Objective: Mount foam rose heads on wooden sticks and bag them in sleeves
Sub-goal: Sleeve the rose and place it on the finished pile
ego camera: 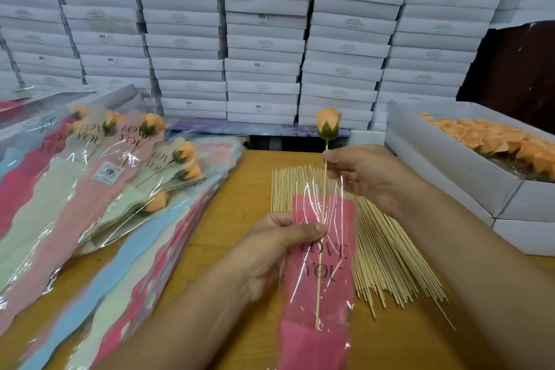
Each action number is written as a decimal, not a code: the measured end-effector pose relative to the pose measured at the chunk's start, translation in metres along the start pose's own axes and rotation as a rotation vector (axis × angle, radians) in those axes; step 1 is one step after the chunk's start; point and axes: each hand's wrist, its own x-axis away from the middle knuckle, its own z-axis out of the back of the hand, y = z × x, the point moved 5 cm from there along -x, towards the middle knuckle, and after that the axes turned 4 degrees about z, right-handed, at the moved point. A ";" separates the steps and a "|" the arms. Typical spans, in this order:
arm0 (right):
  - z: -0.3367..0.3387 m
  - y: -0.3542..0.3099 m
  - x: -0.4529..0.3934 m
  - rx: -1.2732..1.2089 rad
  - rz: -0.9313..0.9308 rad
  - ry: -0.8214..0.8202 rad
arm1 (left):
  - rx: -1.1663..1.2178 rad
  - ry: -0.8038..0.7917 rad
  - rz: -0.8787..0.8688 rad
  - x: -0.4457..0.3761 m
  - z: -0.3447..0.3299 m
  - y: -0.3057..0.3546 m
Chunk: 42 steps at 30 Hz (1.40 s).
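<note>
Orange foam rose head (328, 123), green calyx, mounted atop thin wooden stick (322, 237); stick near upright, lower part inside pink "LOVE YOU" sleeve (321, 273). Loose sticks (387, 252) fanned on table just behind sleeve. Box of rose heads (492, 141) right of sleeve; bagged roses (126, 165) piled left.

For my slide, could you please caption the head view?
Right hand feeds orange foam rose on wooden stick into pink sleeve held by left hand.

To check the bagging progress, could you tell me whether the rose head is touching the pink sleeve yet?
Apart. The head view shows the rose head well above the pink sleeve; bare stick, pinched by the right hand, runs between them.
</note>
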 end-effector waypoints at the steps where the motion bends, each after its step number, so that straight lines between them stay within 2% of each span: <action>1: -0.002 0.003 0.003 0.001 -0.009 -0.010 | -0.002 -0.001 -0.003 0.000 -0.001 0.002; 7: -0.011 0.014 0.012 0.040 -0.041 -0.078 | 0.012 -0.001 -0.011 0.000 0.001 0.004; 17: -0.009 0.003 0.004 -0.015 -0.061 -0.021 | 0.046 -0.066 0.044 0.003 -0.007 -0.001; 24: -0.024 0.016 0.015 -0.015 -0.073 -0.073 | 0.057 -0.057 -0.005 0.003 -0.005 0.005; 42: -0.013 0.017 0.013 0.016 -0.157 -0.161 | 0.044 -0.051 0.006 0.005 -0.005 0.006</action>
